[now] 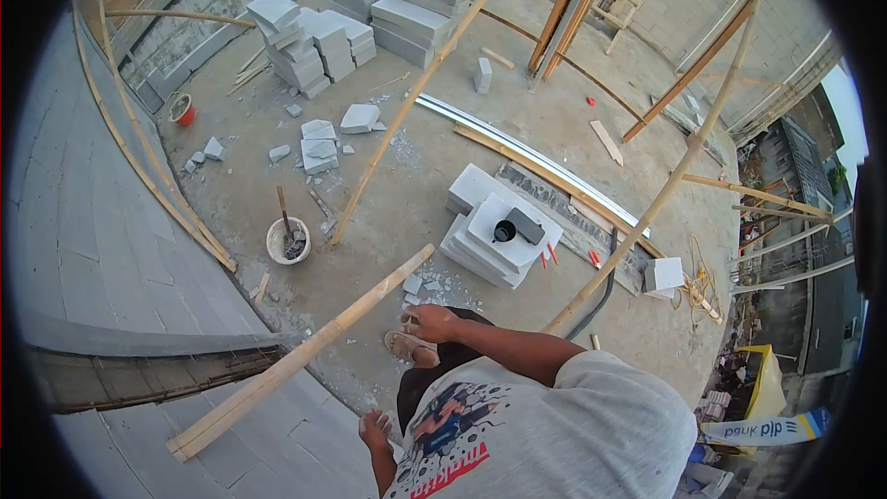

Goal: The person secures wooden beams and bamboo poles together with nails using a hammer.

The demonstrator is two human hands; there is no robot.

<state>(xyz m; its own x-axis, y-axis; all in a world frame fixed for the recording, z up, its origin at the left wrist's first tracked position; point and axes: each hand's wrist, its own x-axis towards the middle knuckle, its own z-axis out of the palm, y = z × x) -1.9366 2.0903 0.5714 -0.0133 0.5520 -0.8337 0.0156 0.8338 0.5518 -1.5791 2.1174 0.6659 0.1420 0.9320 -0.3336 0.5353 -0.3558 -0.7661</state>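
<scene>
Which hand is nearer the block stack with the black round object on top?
Right: the right hand is below-left of the block stack in frame, not touching; the left hand is farther down-left.

Here's the timber pole (pixel 305 351), long, tan and straight, slanting right across the view, its squared end down at the lower left and its other end up near the middle! Just below that upper end in the picture come the broken block pieces (pixel 412 285), light grey and sharp-angled, lying loose on the concrete floor (pixel 365 263), with pale crumbs strewn all around them. And on to the right, the block stack (pixel 494 249): whitish, flat-faced, several layers laid flat, edges out of line, corners jutting, standing near the larger fragments but apart from them.
</scene>
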